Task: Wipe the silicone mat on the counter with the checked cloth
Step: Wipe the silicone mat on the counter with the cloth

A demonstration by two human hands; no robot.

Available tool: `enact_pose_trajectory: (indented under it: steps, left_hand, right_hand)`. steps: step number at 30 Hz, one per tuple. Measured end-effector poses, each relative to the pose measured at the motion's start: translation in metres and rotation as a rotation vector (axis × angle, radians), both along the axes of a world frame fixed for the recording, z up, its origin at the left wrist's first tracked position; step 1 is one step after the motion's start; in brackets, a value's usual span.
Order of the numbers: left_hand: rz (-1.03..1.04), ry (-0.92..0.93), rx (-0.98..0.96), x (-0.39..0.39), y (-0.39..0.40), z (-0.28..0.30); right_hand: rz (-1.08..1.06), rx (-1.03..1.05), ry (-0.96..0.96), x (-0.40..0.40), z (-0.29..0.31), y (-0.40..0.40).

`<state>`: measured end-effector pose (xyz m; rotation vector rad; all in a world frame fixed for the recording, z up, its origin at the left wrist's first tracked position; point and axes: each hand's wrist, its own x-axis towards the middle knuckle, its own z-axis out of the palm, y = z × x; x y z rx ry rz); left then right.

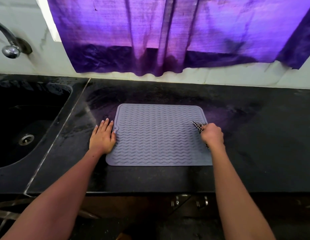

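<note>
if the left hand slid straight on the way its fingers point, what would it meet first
Probably nothing soon: the left hand lies flat beside the silicone mat, fingers aimed at the back wall. Bare counter lies ahead, then the wall under the purple curtain.

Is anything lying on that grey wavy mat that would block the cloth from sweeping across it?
Nothing visible does. The grey ribbed silicone mat is bare; only the left hand rests at its left edge.

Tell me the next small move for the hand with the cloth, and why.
Probably draw the right hand leftward across the silicone mat. It grips the bunched checked cloth at the mat's right edge, the ridged surface to its left lies uncovered, and the left hand lies flat at the left edge, apparently steadying it.
</note>
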<state>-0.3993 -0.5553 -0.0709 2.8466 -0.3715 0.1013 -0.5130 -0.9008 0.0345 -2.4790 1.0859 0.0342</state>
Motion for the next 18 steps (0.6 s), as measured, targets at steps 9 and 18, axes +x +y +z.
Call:
enact_pose_trajectory:
  steps: [9, 18]
  left_hand:
    - [0.011, 0.002, -0.004, -0.001, -0.001, 0.000]
    - [0.010, 0.023, 0.008, -0.002, -0.001, 0.002]
  right_hand:
    - [0.161, -0.296, 0.159, -0.017, -0.060, 0.052]
    - [0.084, -0.137, 0.059, -0.019, -0.029, 0.042]
